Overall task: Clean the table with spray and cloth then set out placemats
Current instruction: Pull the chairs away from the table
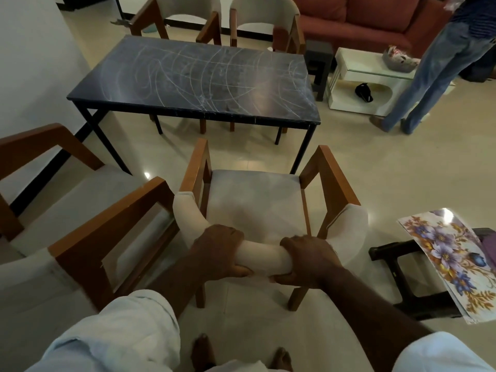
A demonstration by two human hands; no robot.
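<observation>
The dark marble table [193,76] stands ahead, its top streaked with pale wipe marks and bare of objects. Between me and the table is a wooden chair [257,200] with a white padded seat and curved backrest. My left hand [218,248] and my right hand [308,261] both grip the top of that backrest, side by side. A stack of floral placemats [453,259] lies on a dark stool at my right. No spray bottle or cloth is in view.
A second chair [80,216] stands close on my left, and two more sit behind the table [257,20]. A person in jeans [440,65] stands at the right by a white side table [362,73] and a red sofa [357,20].
</observation>
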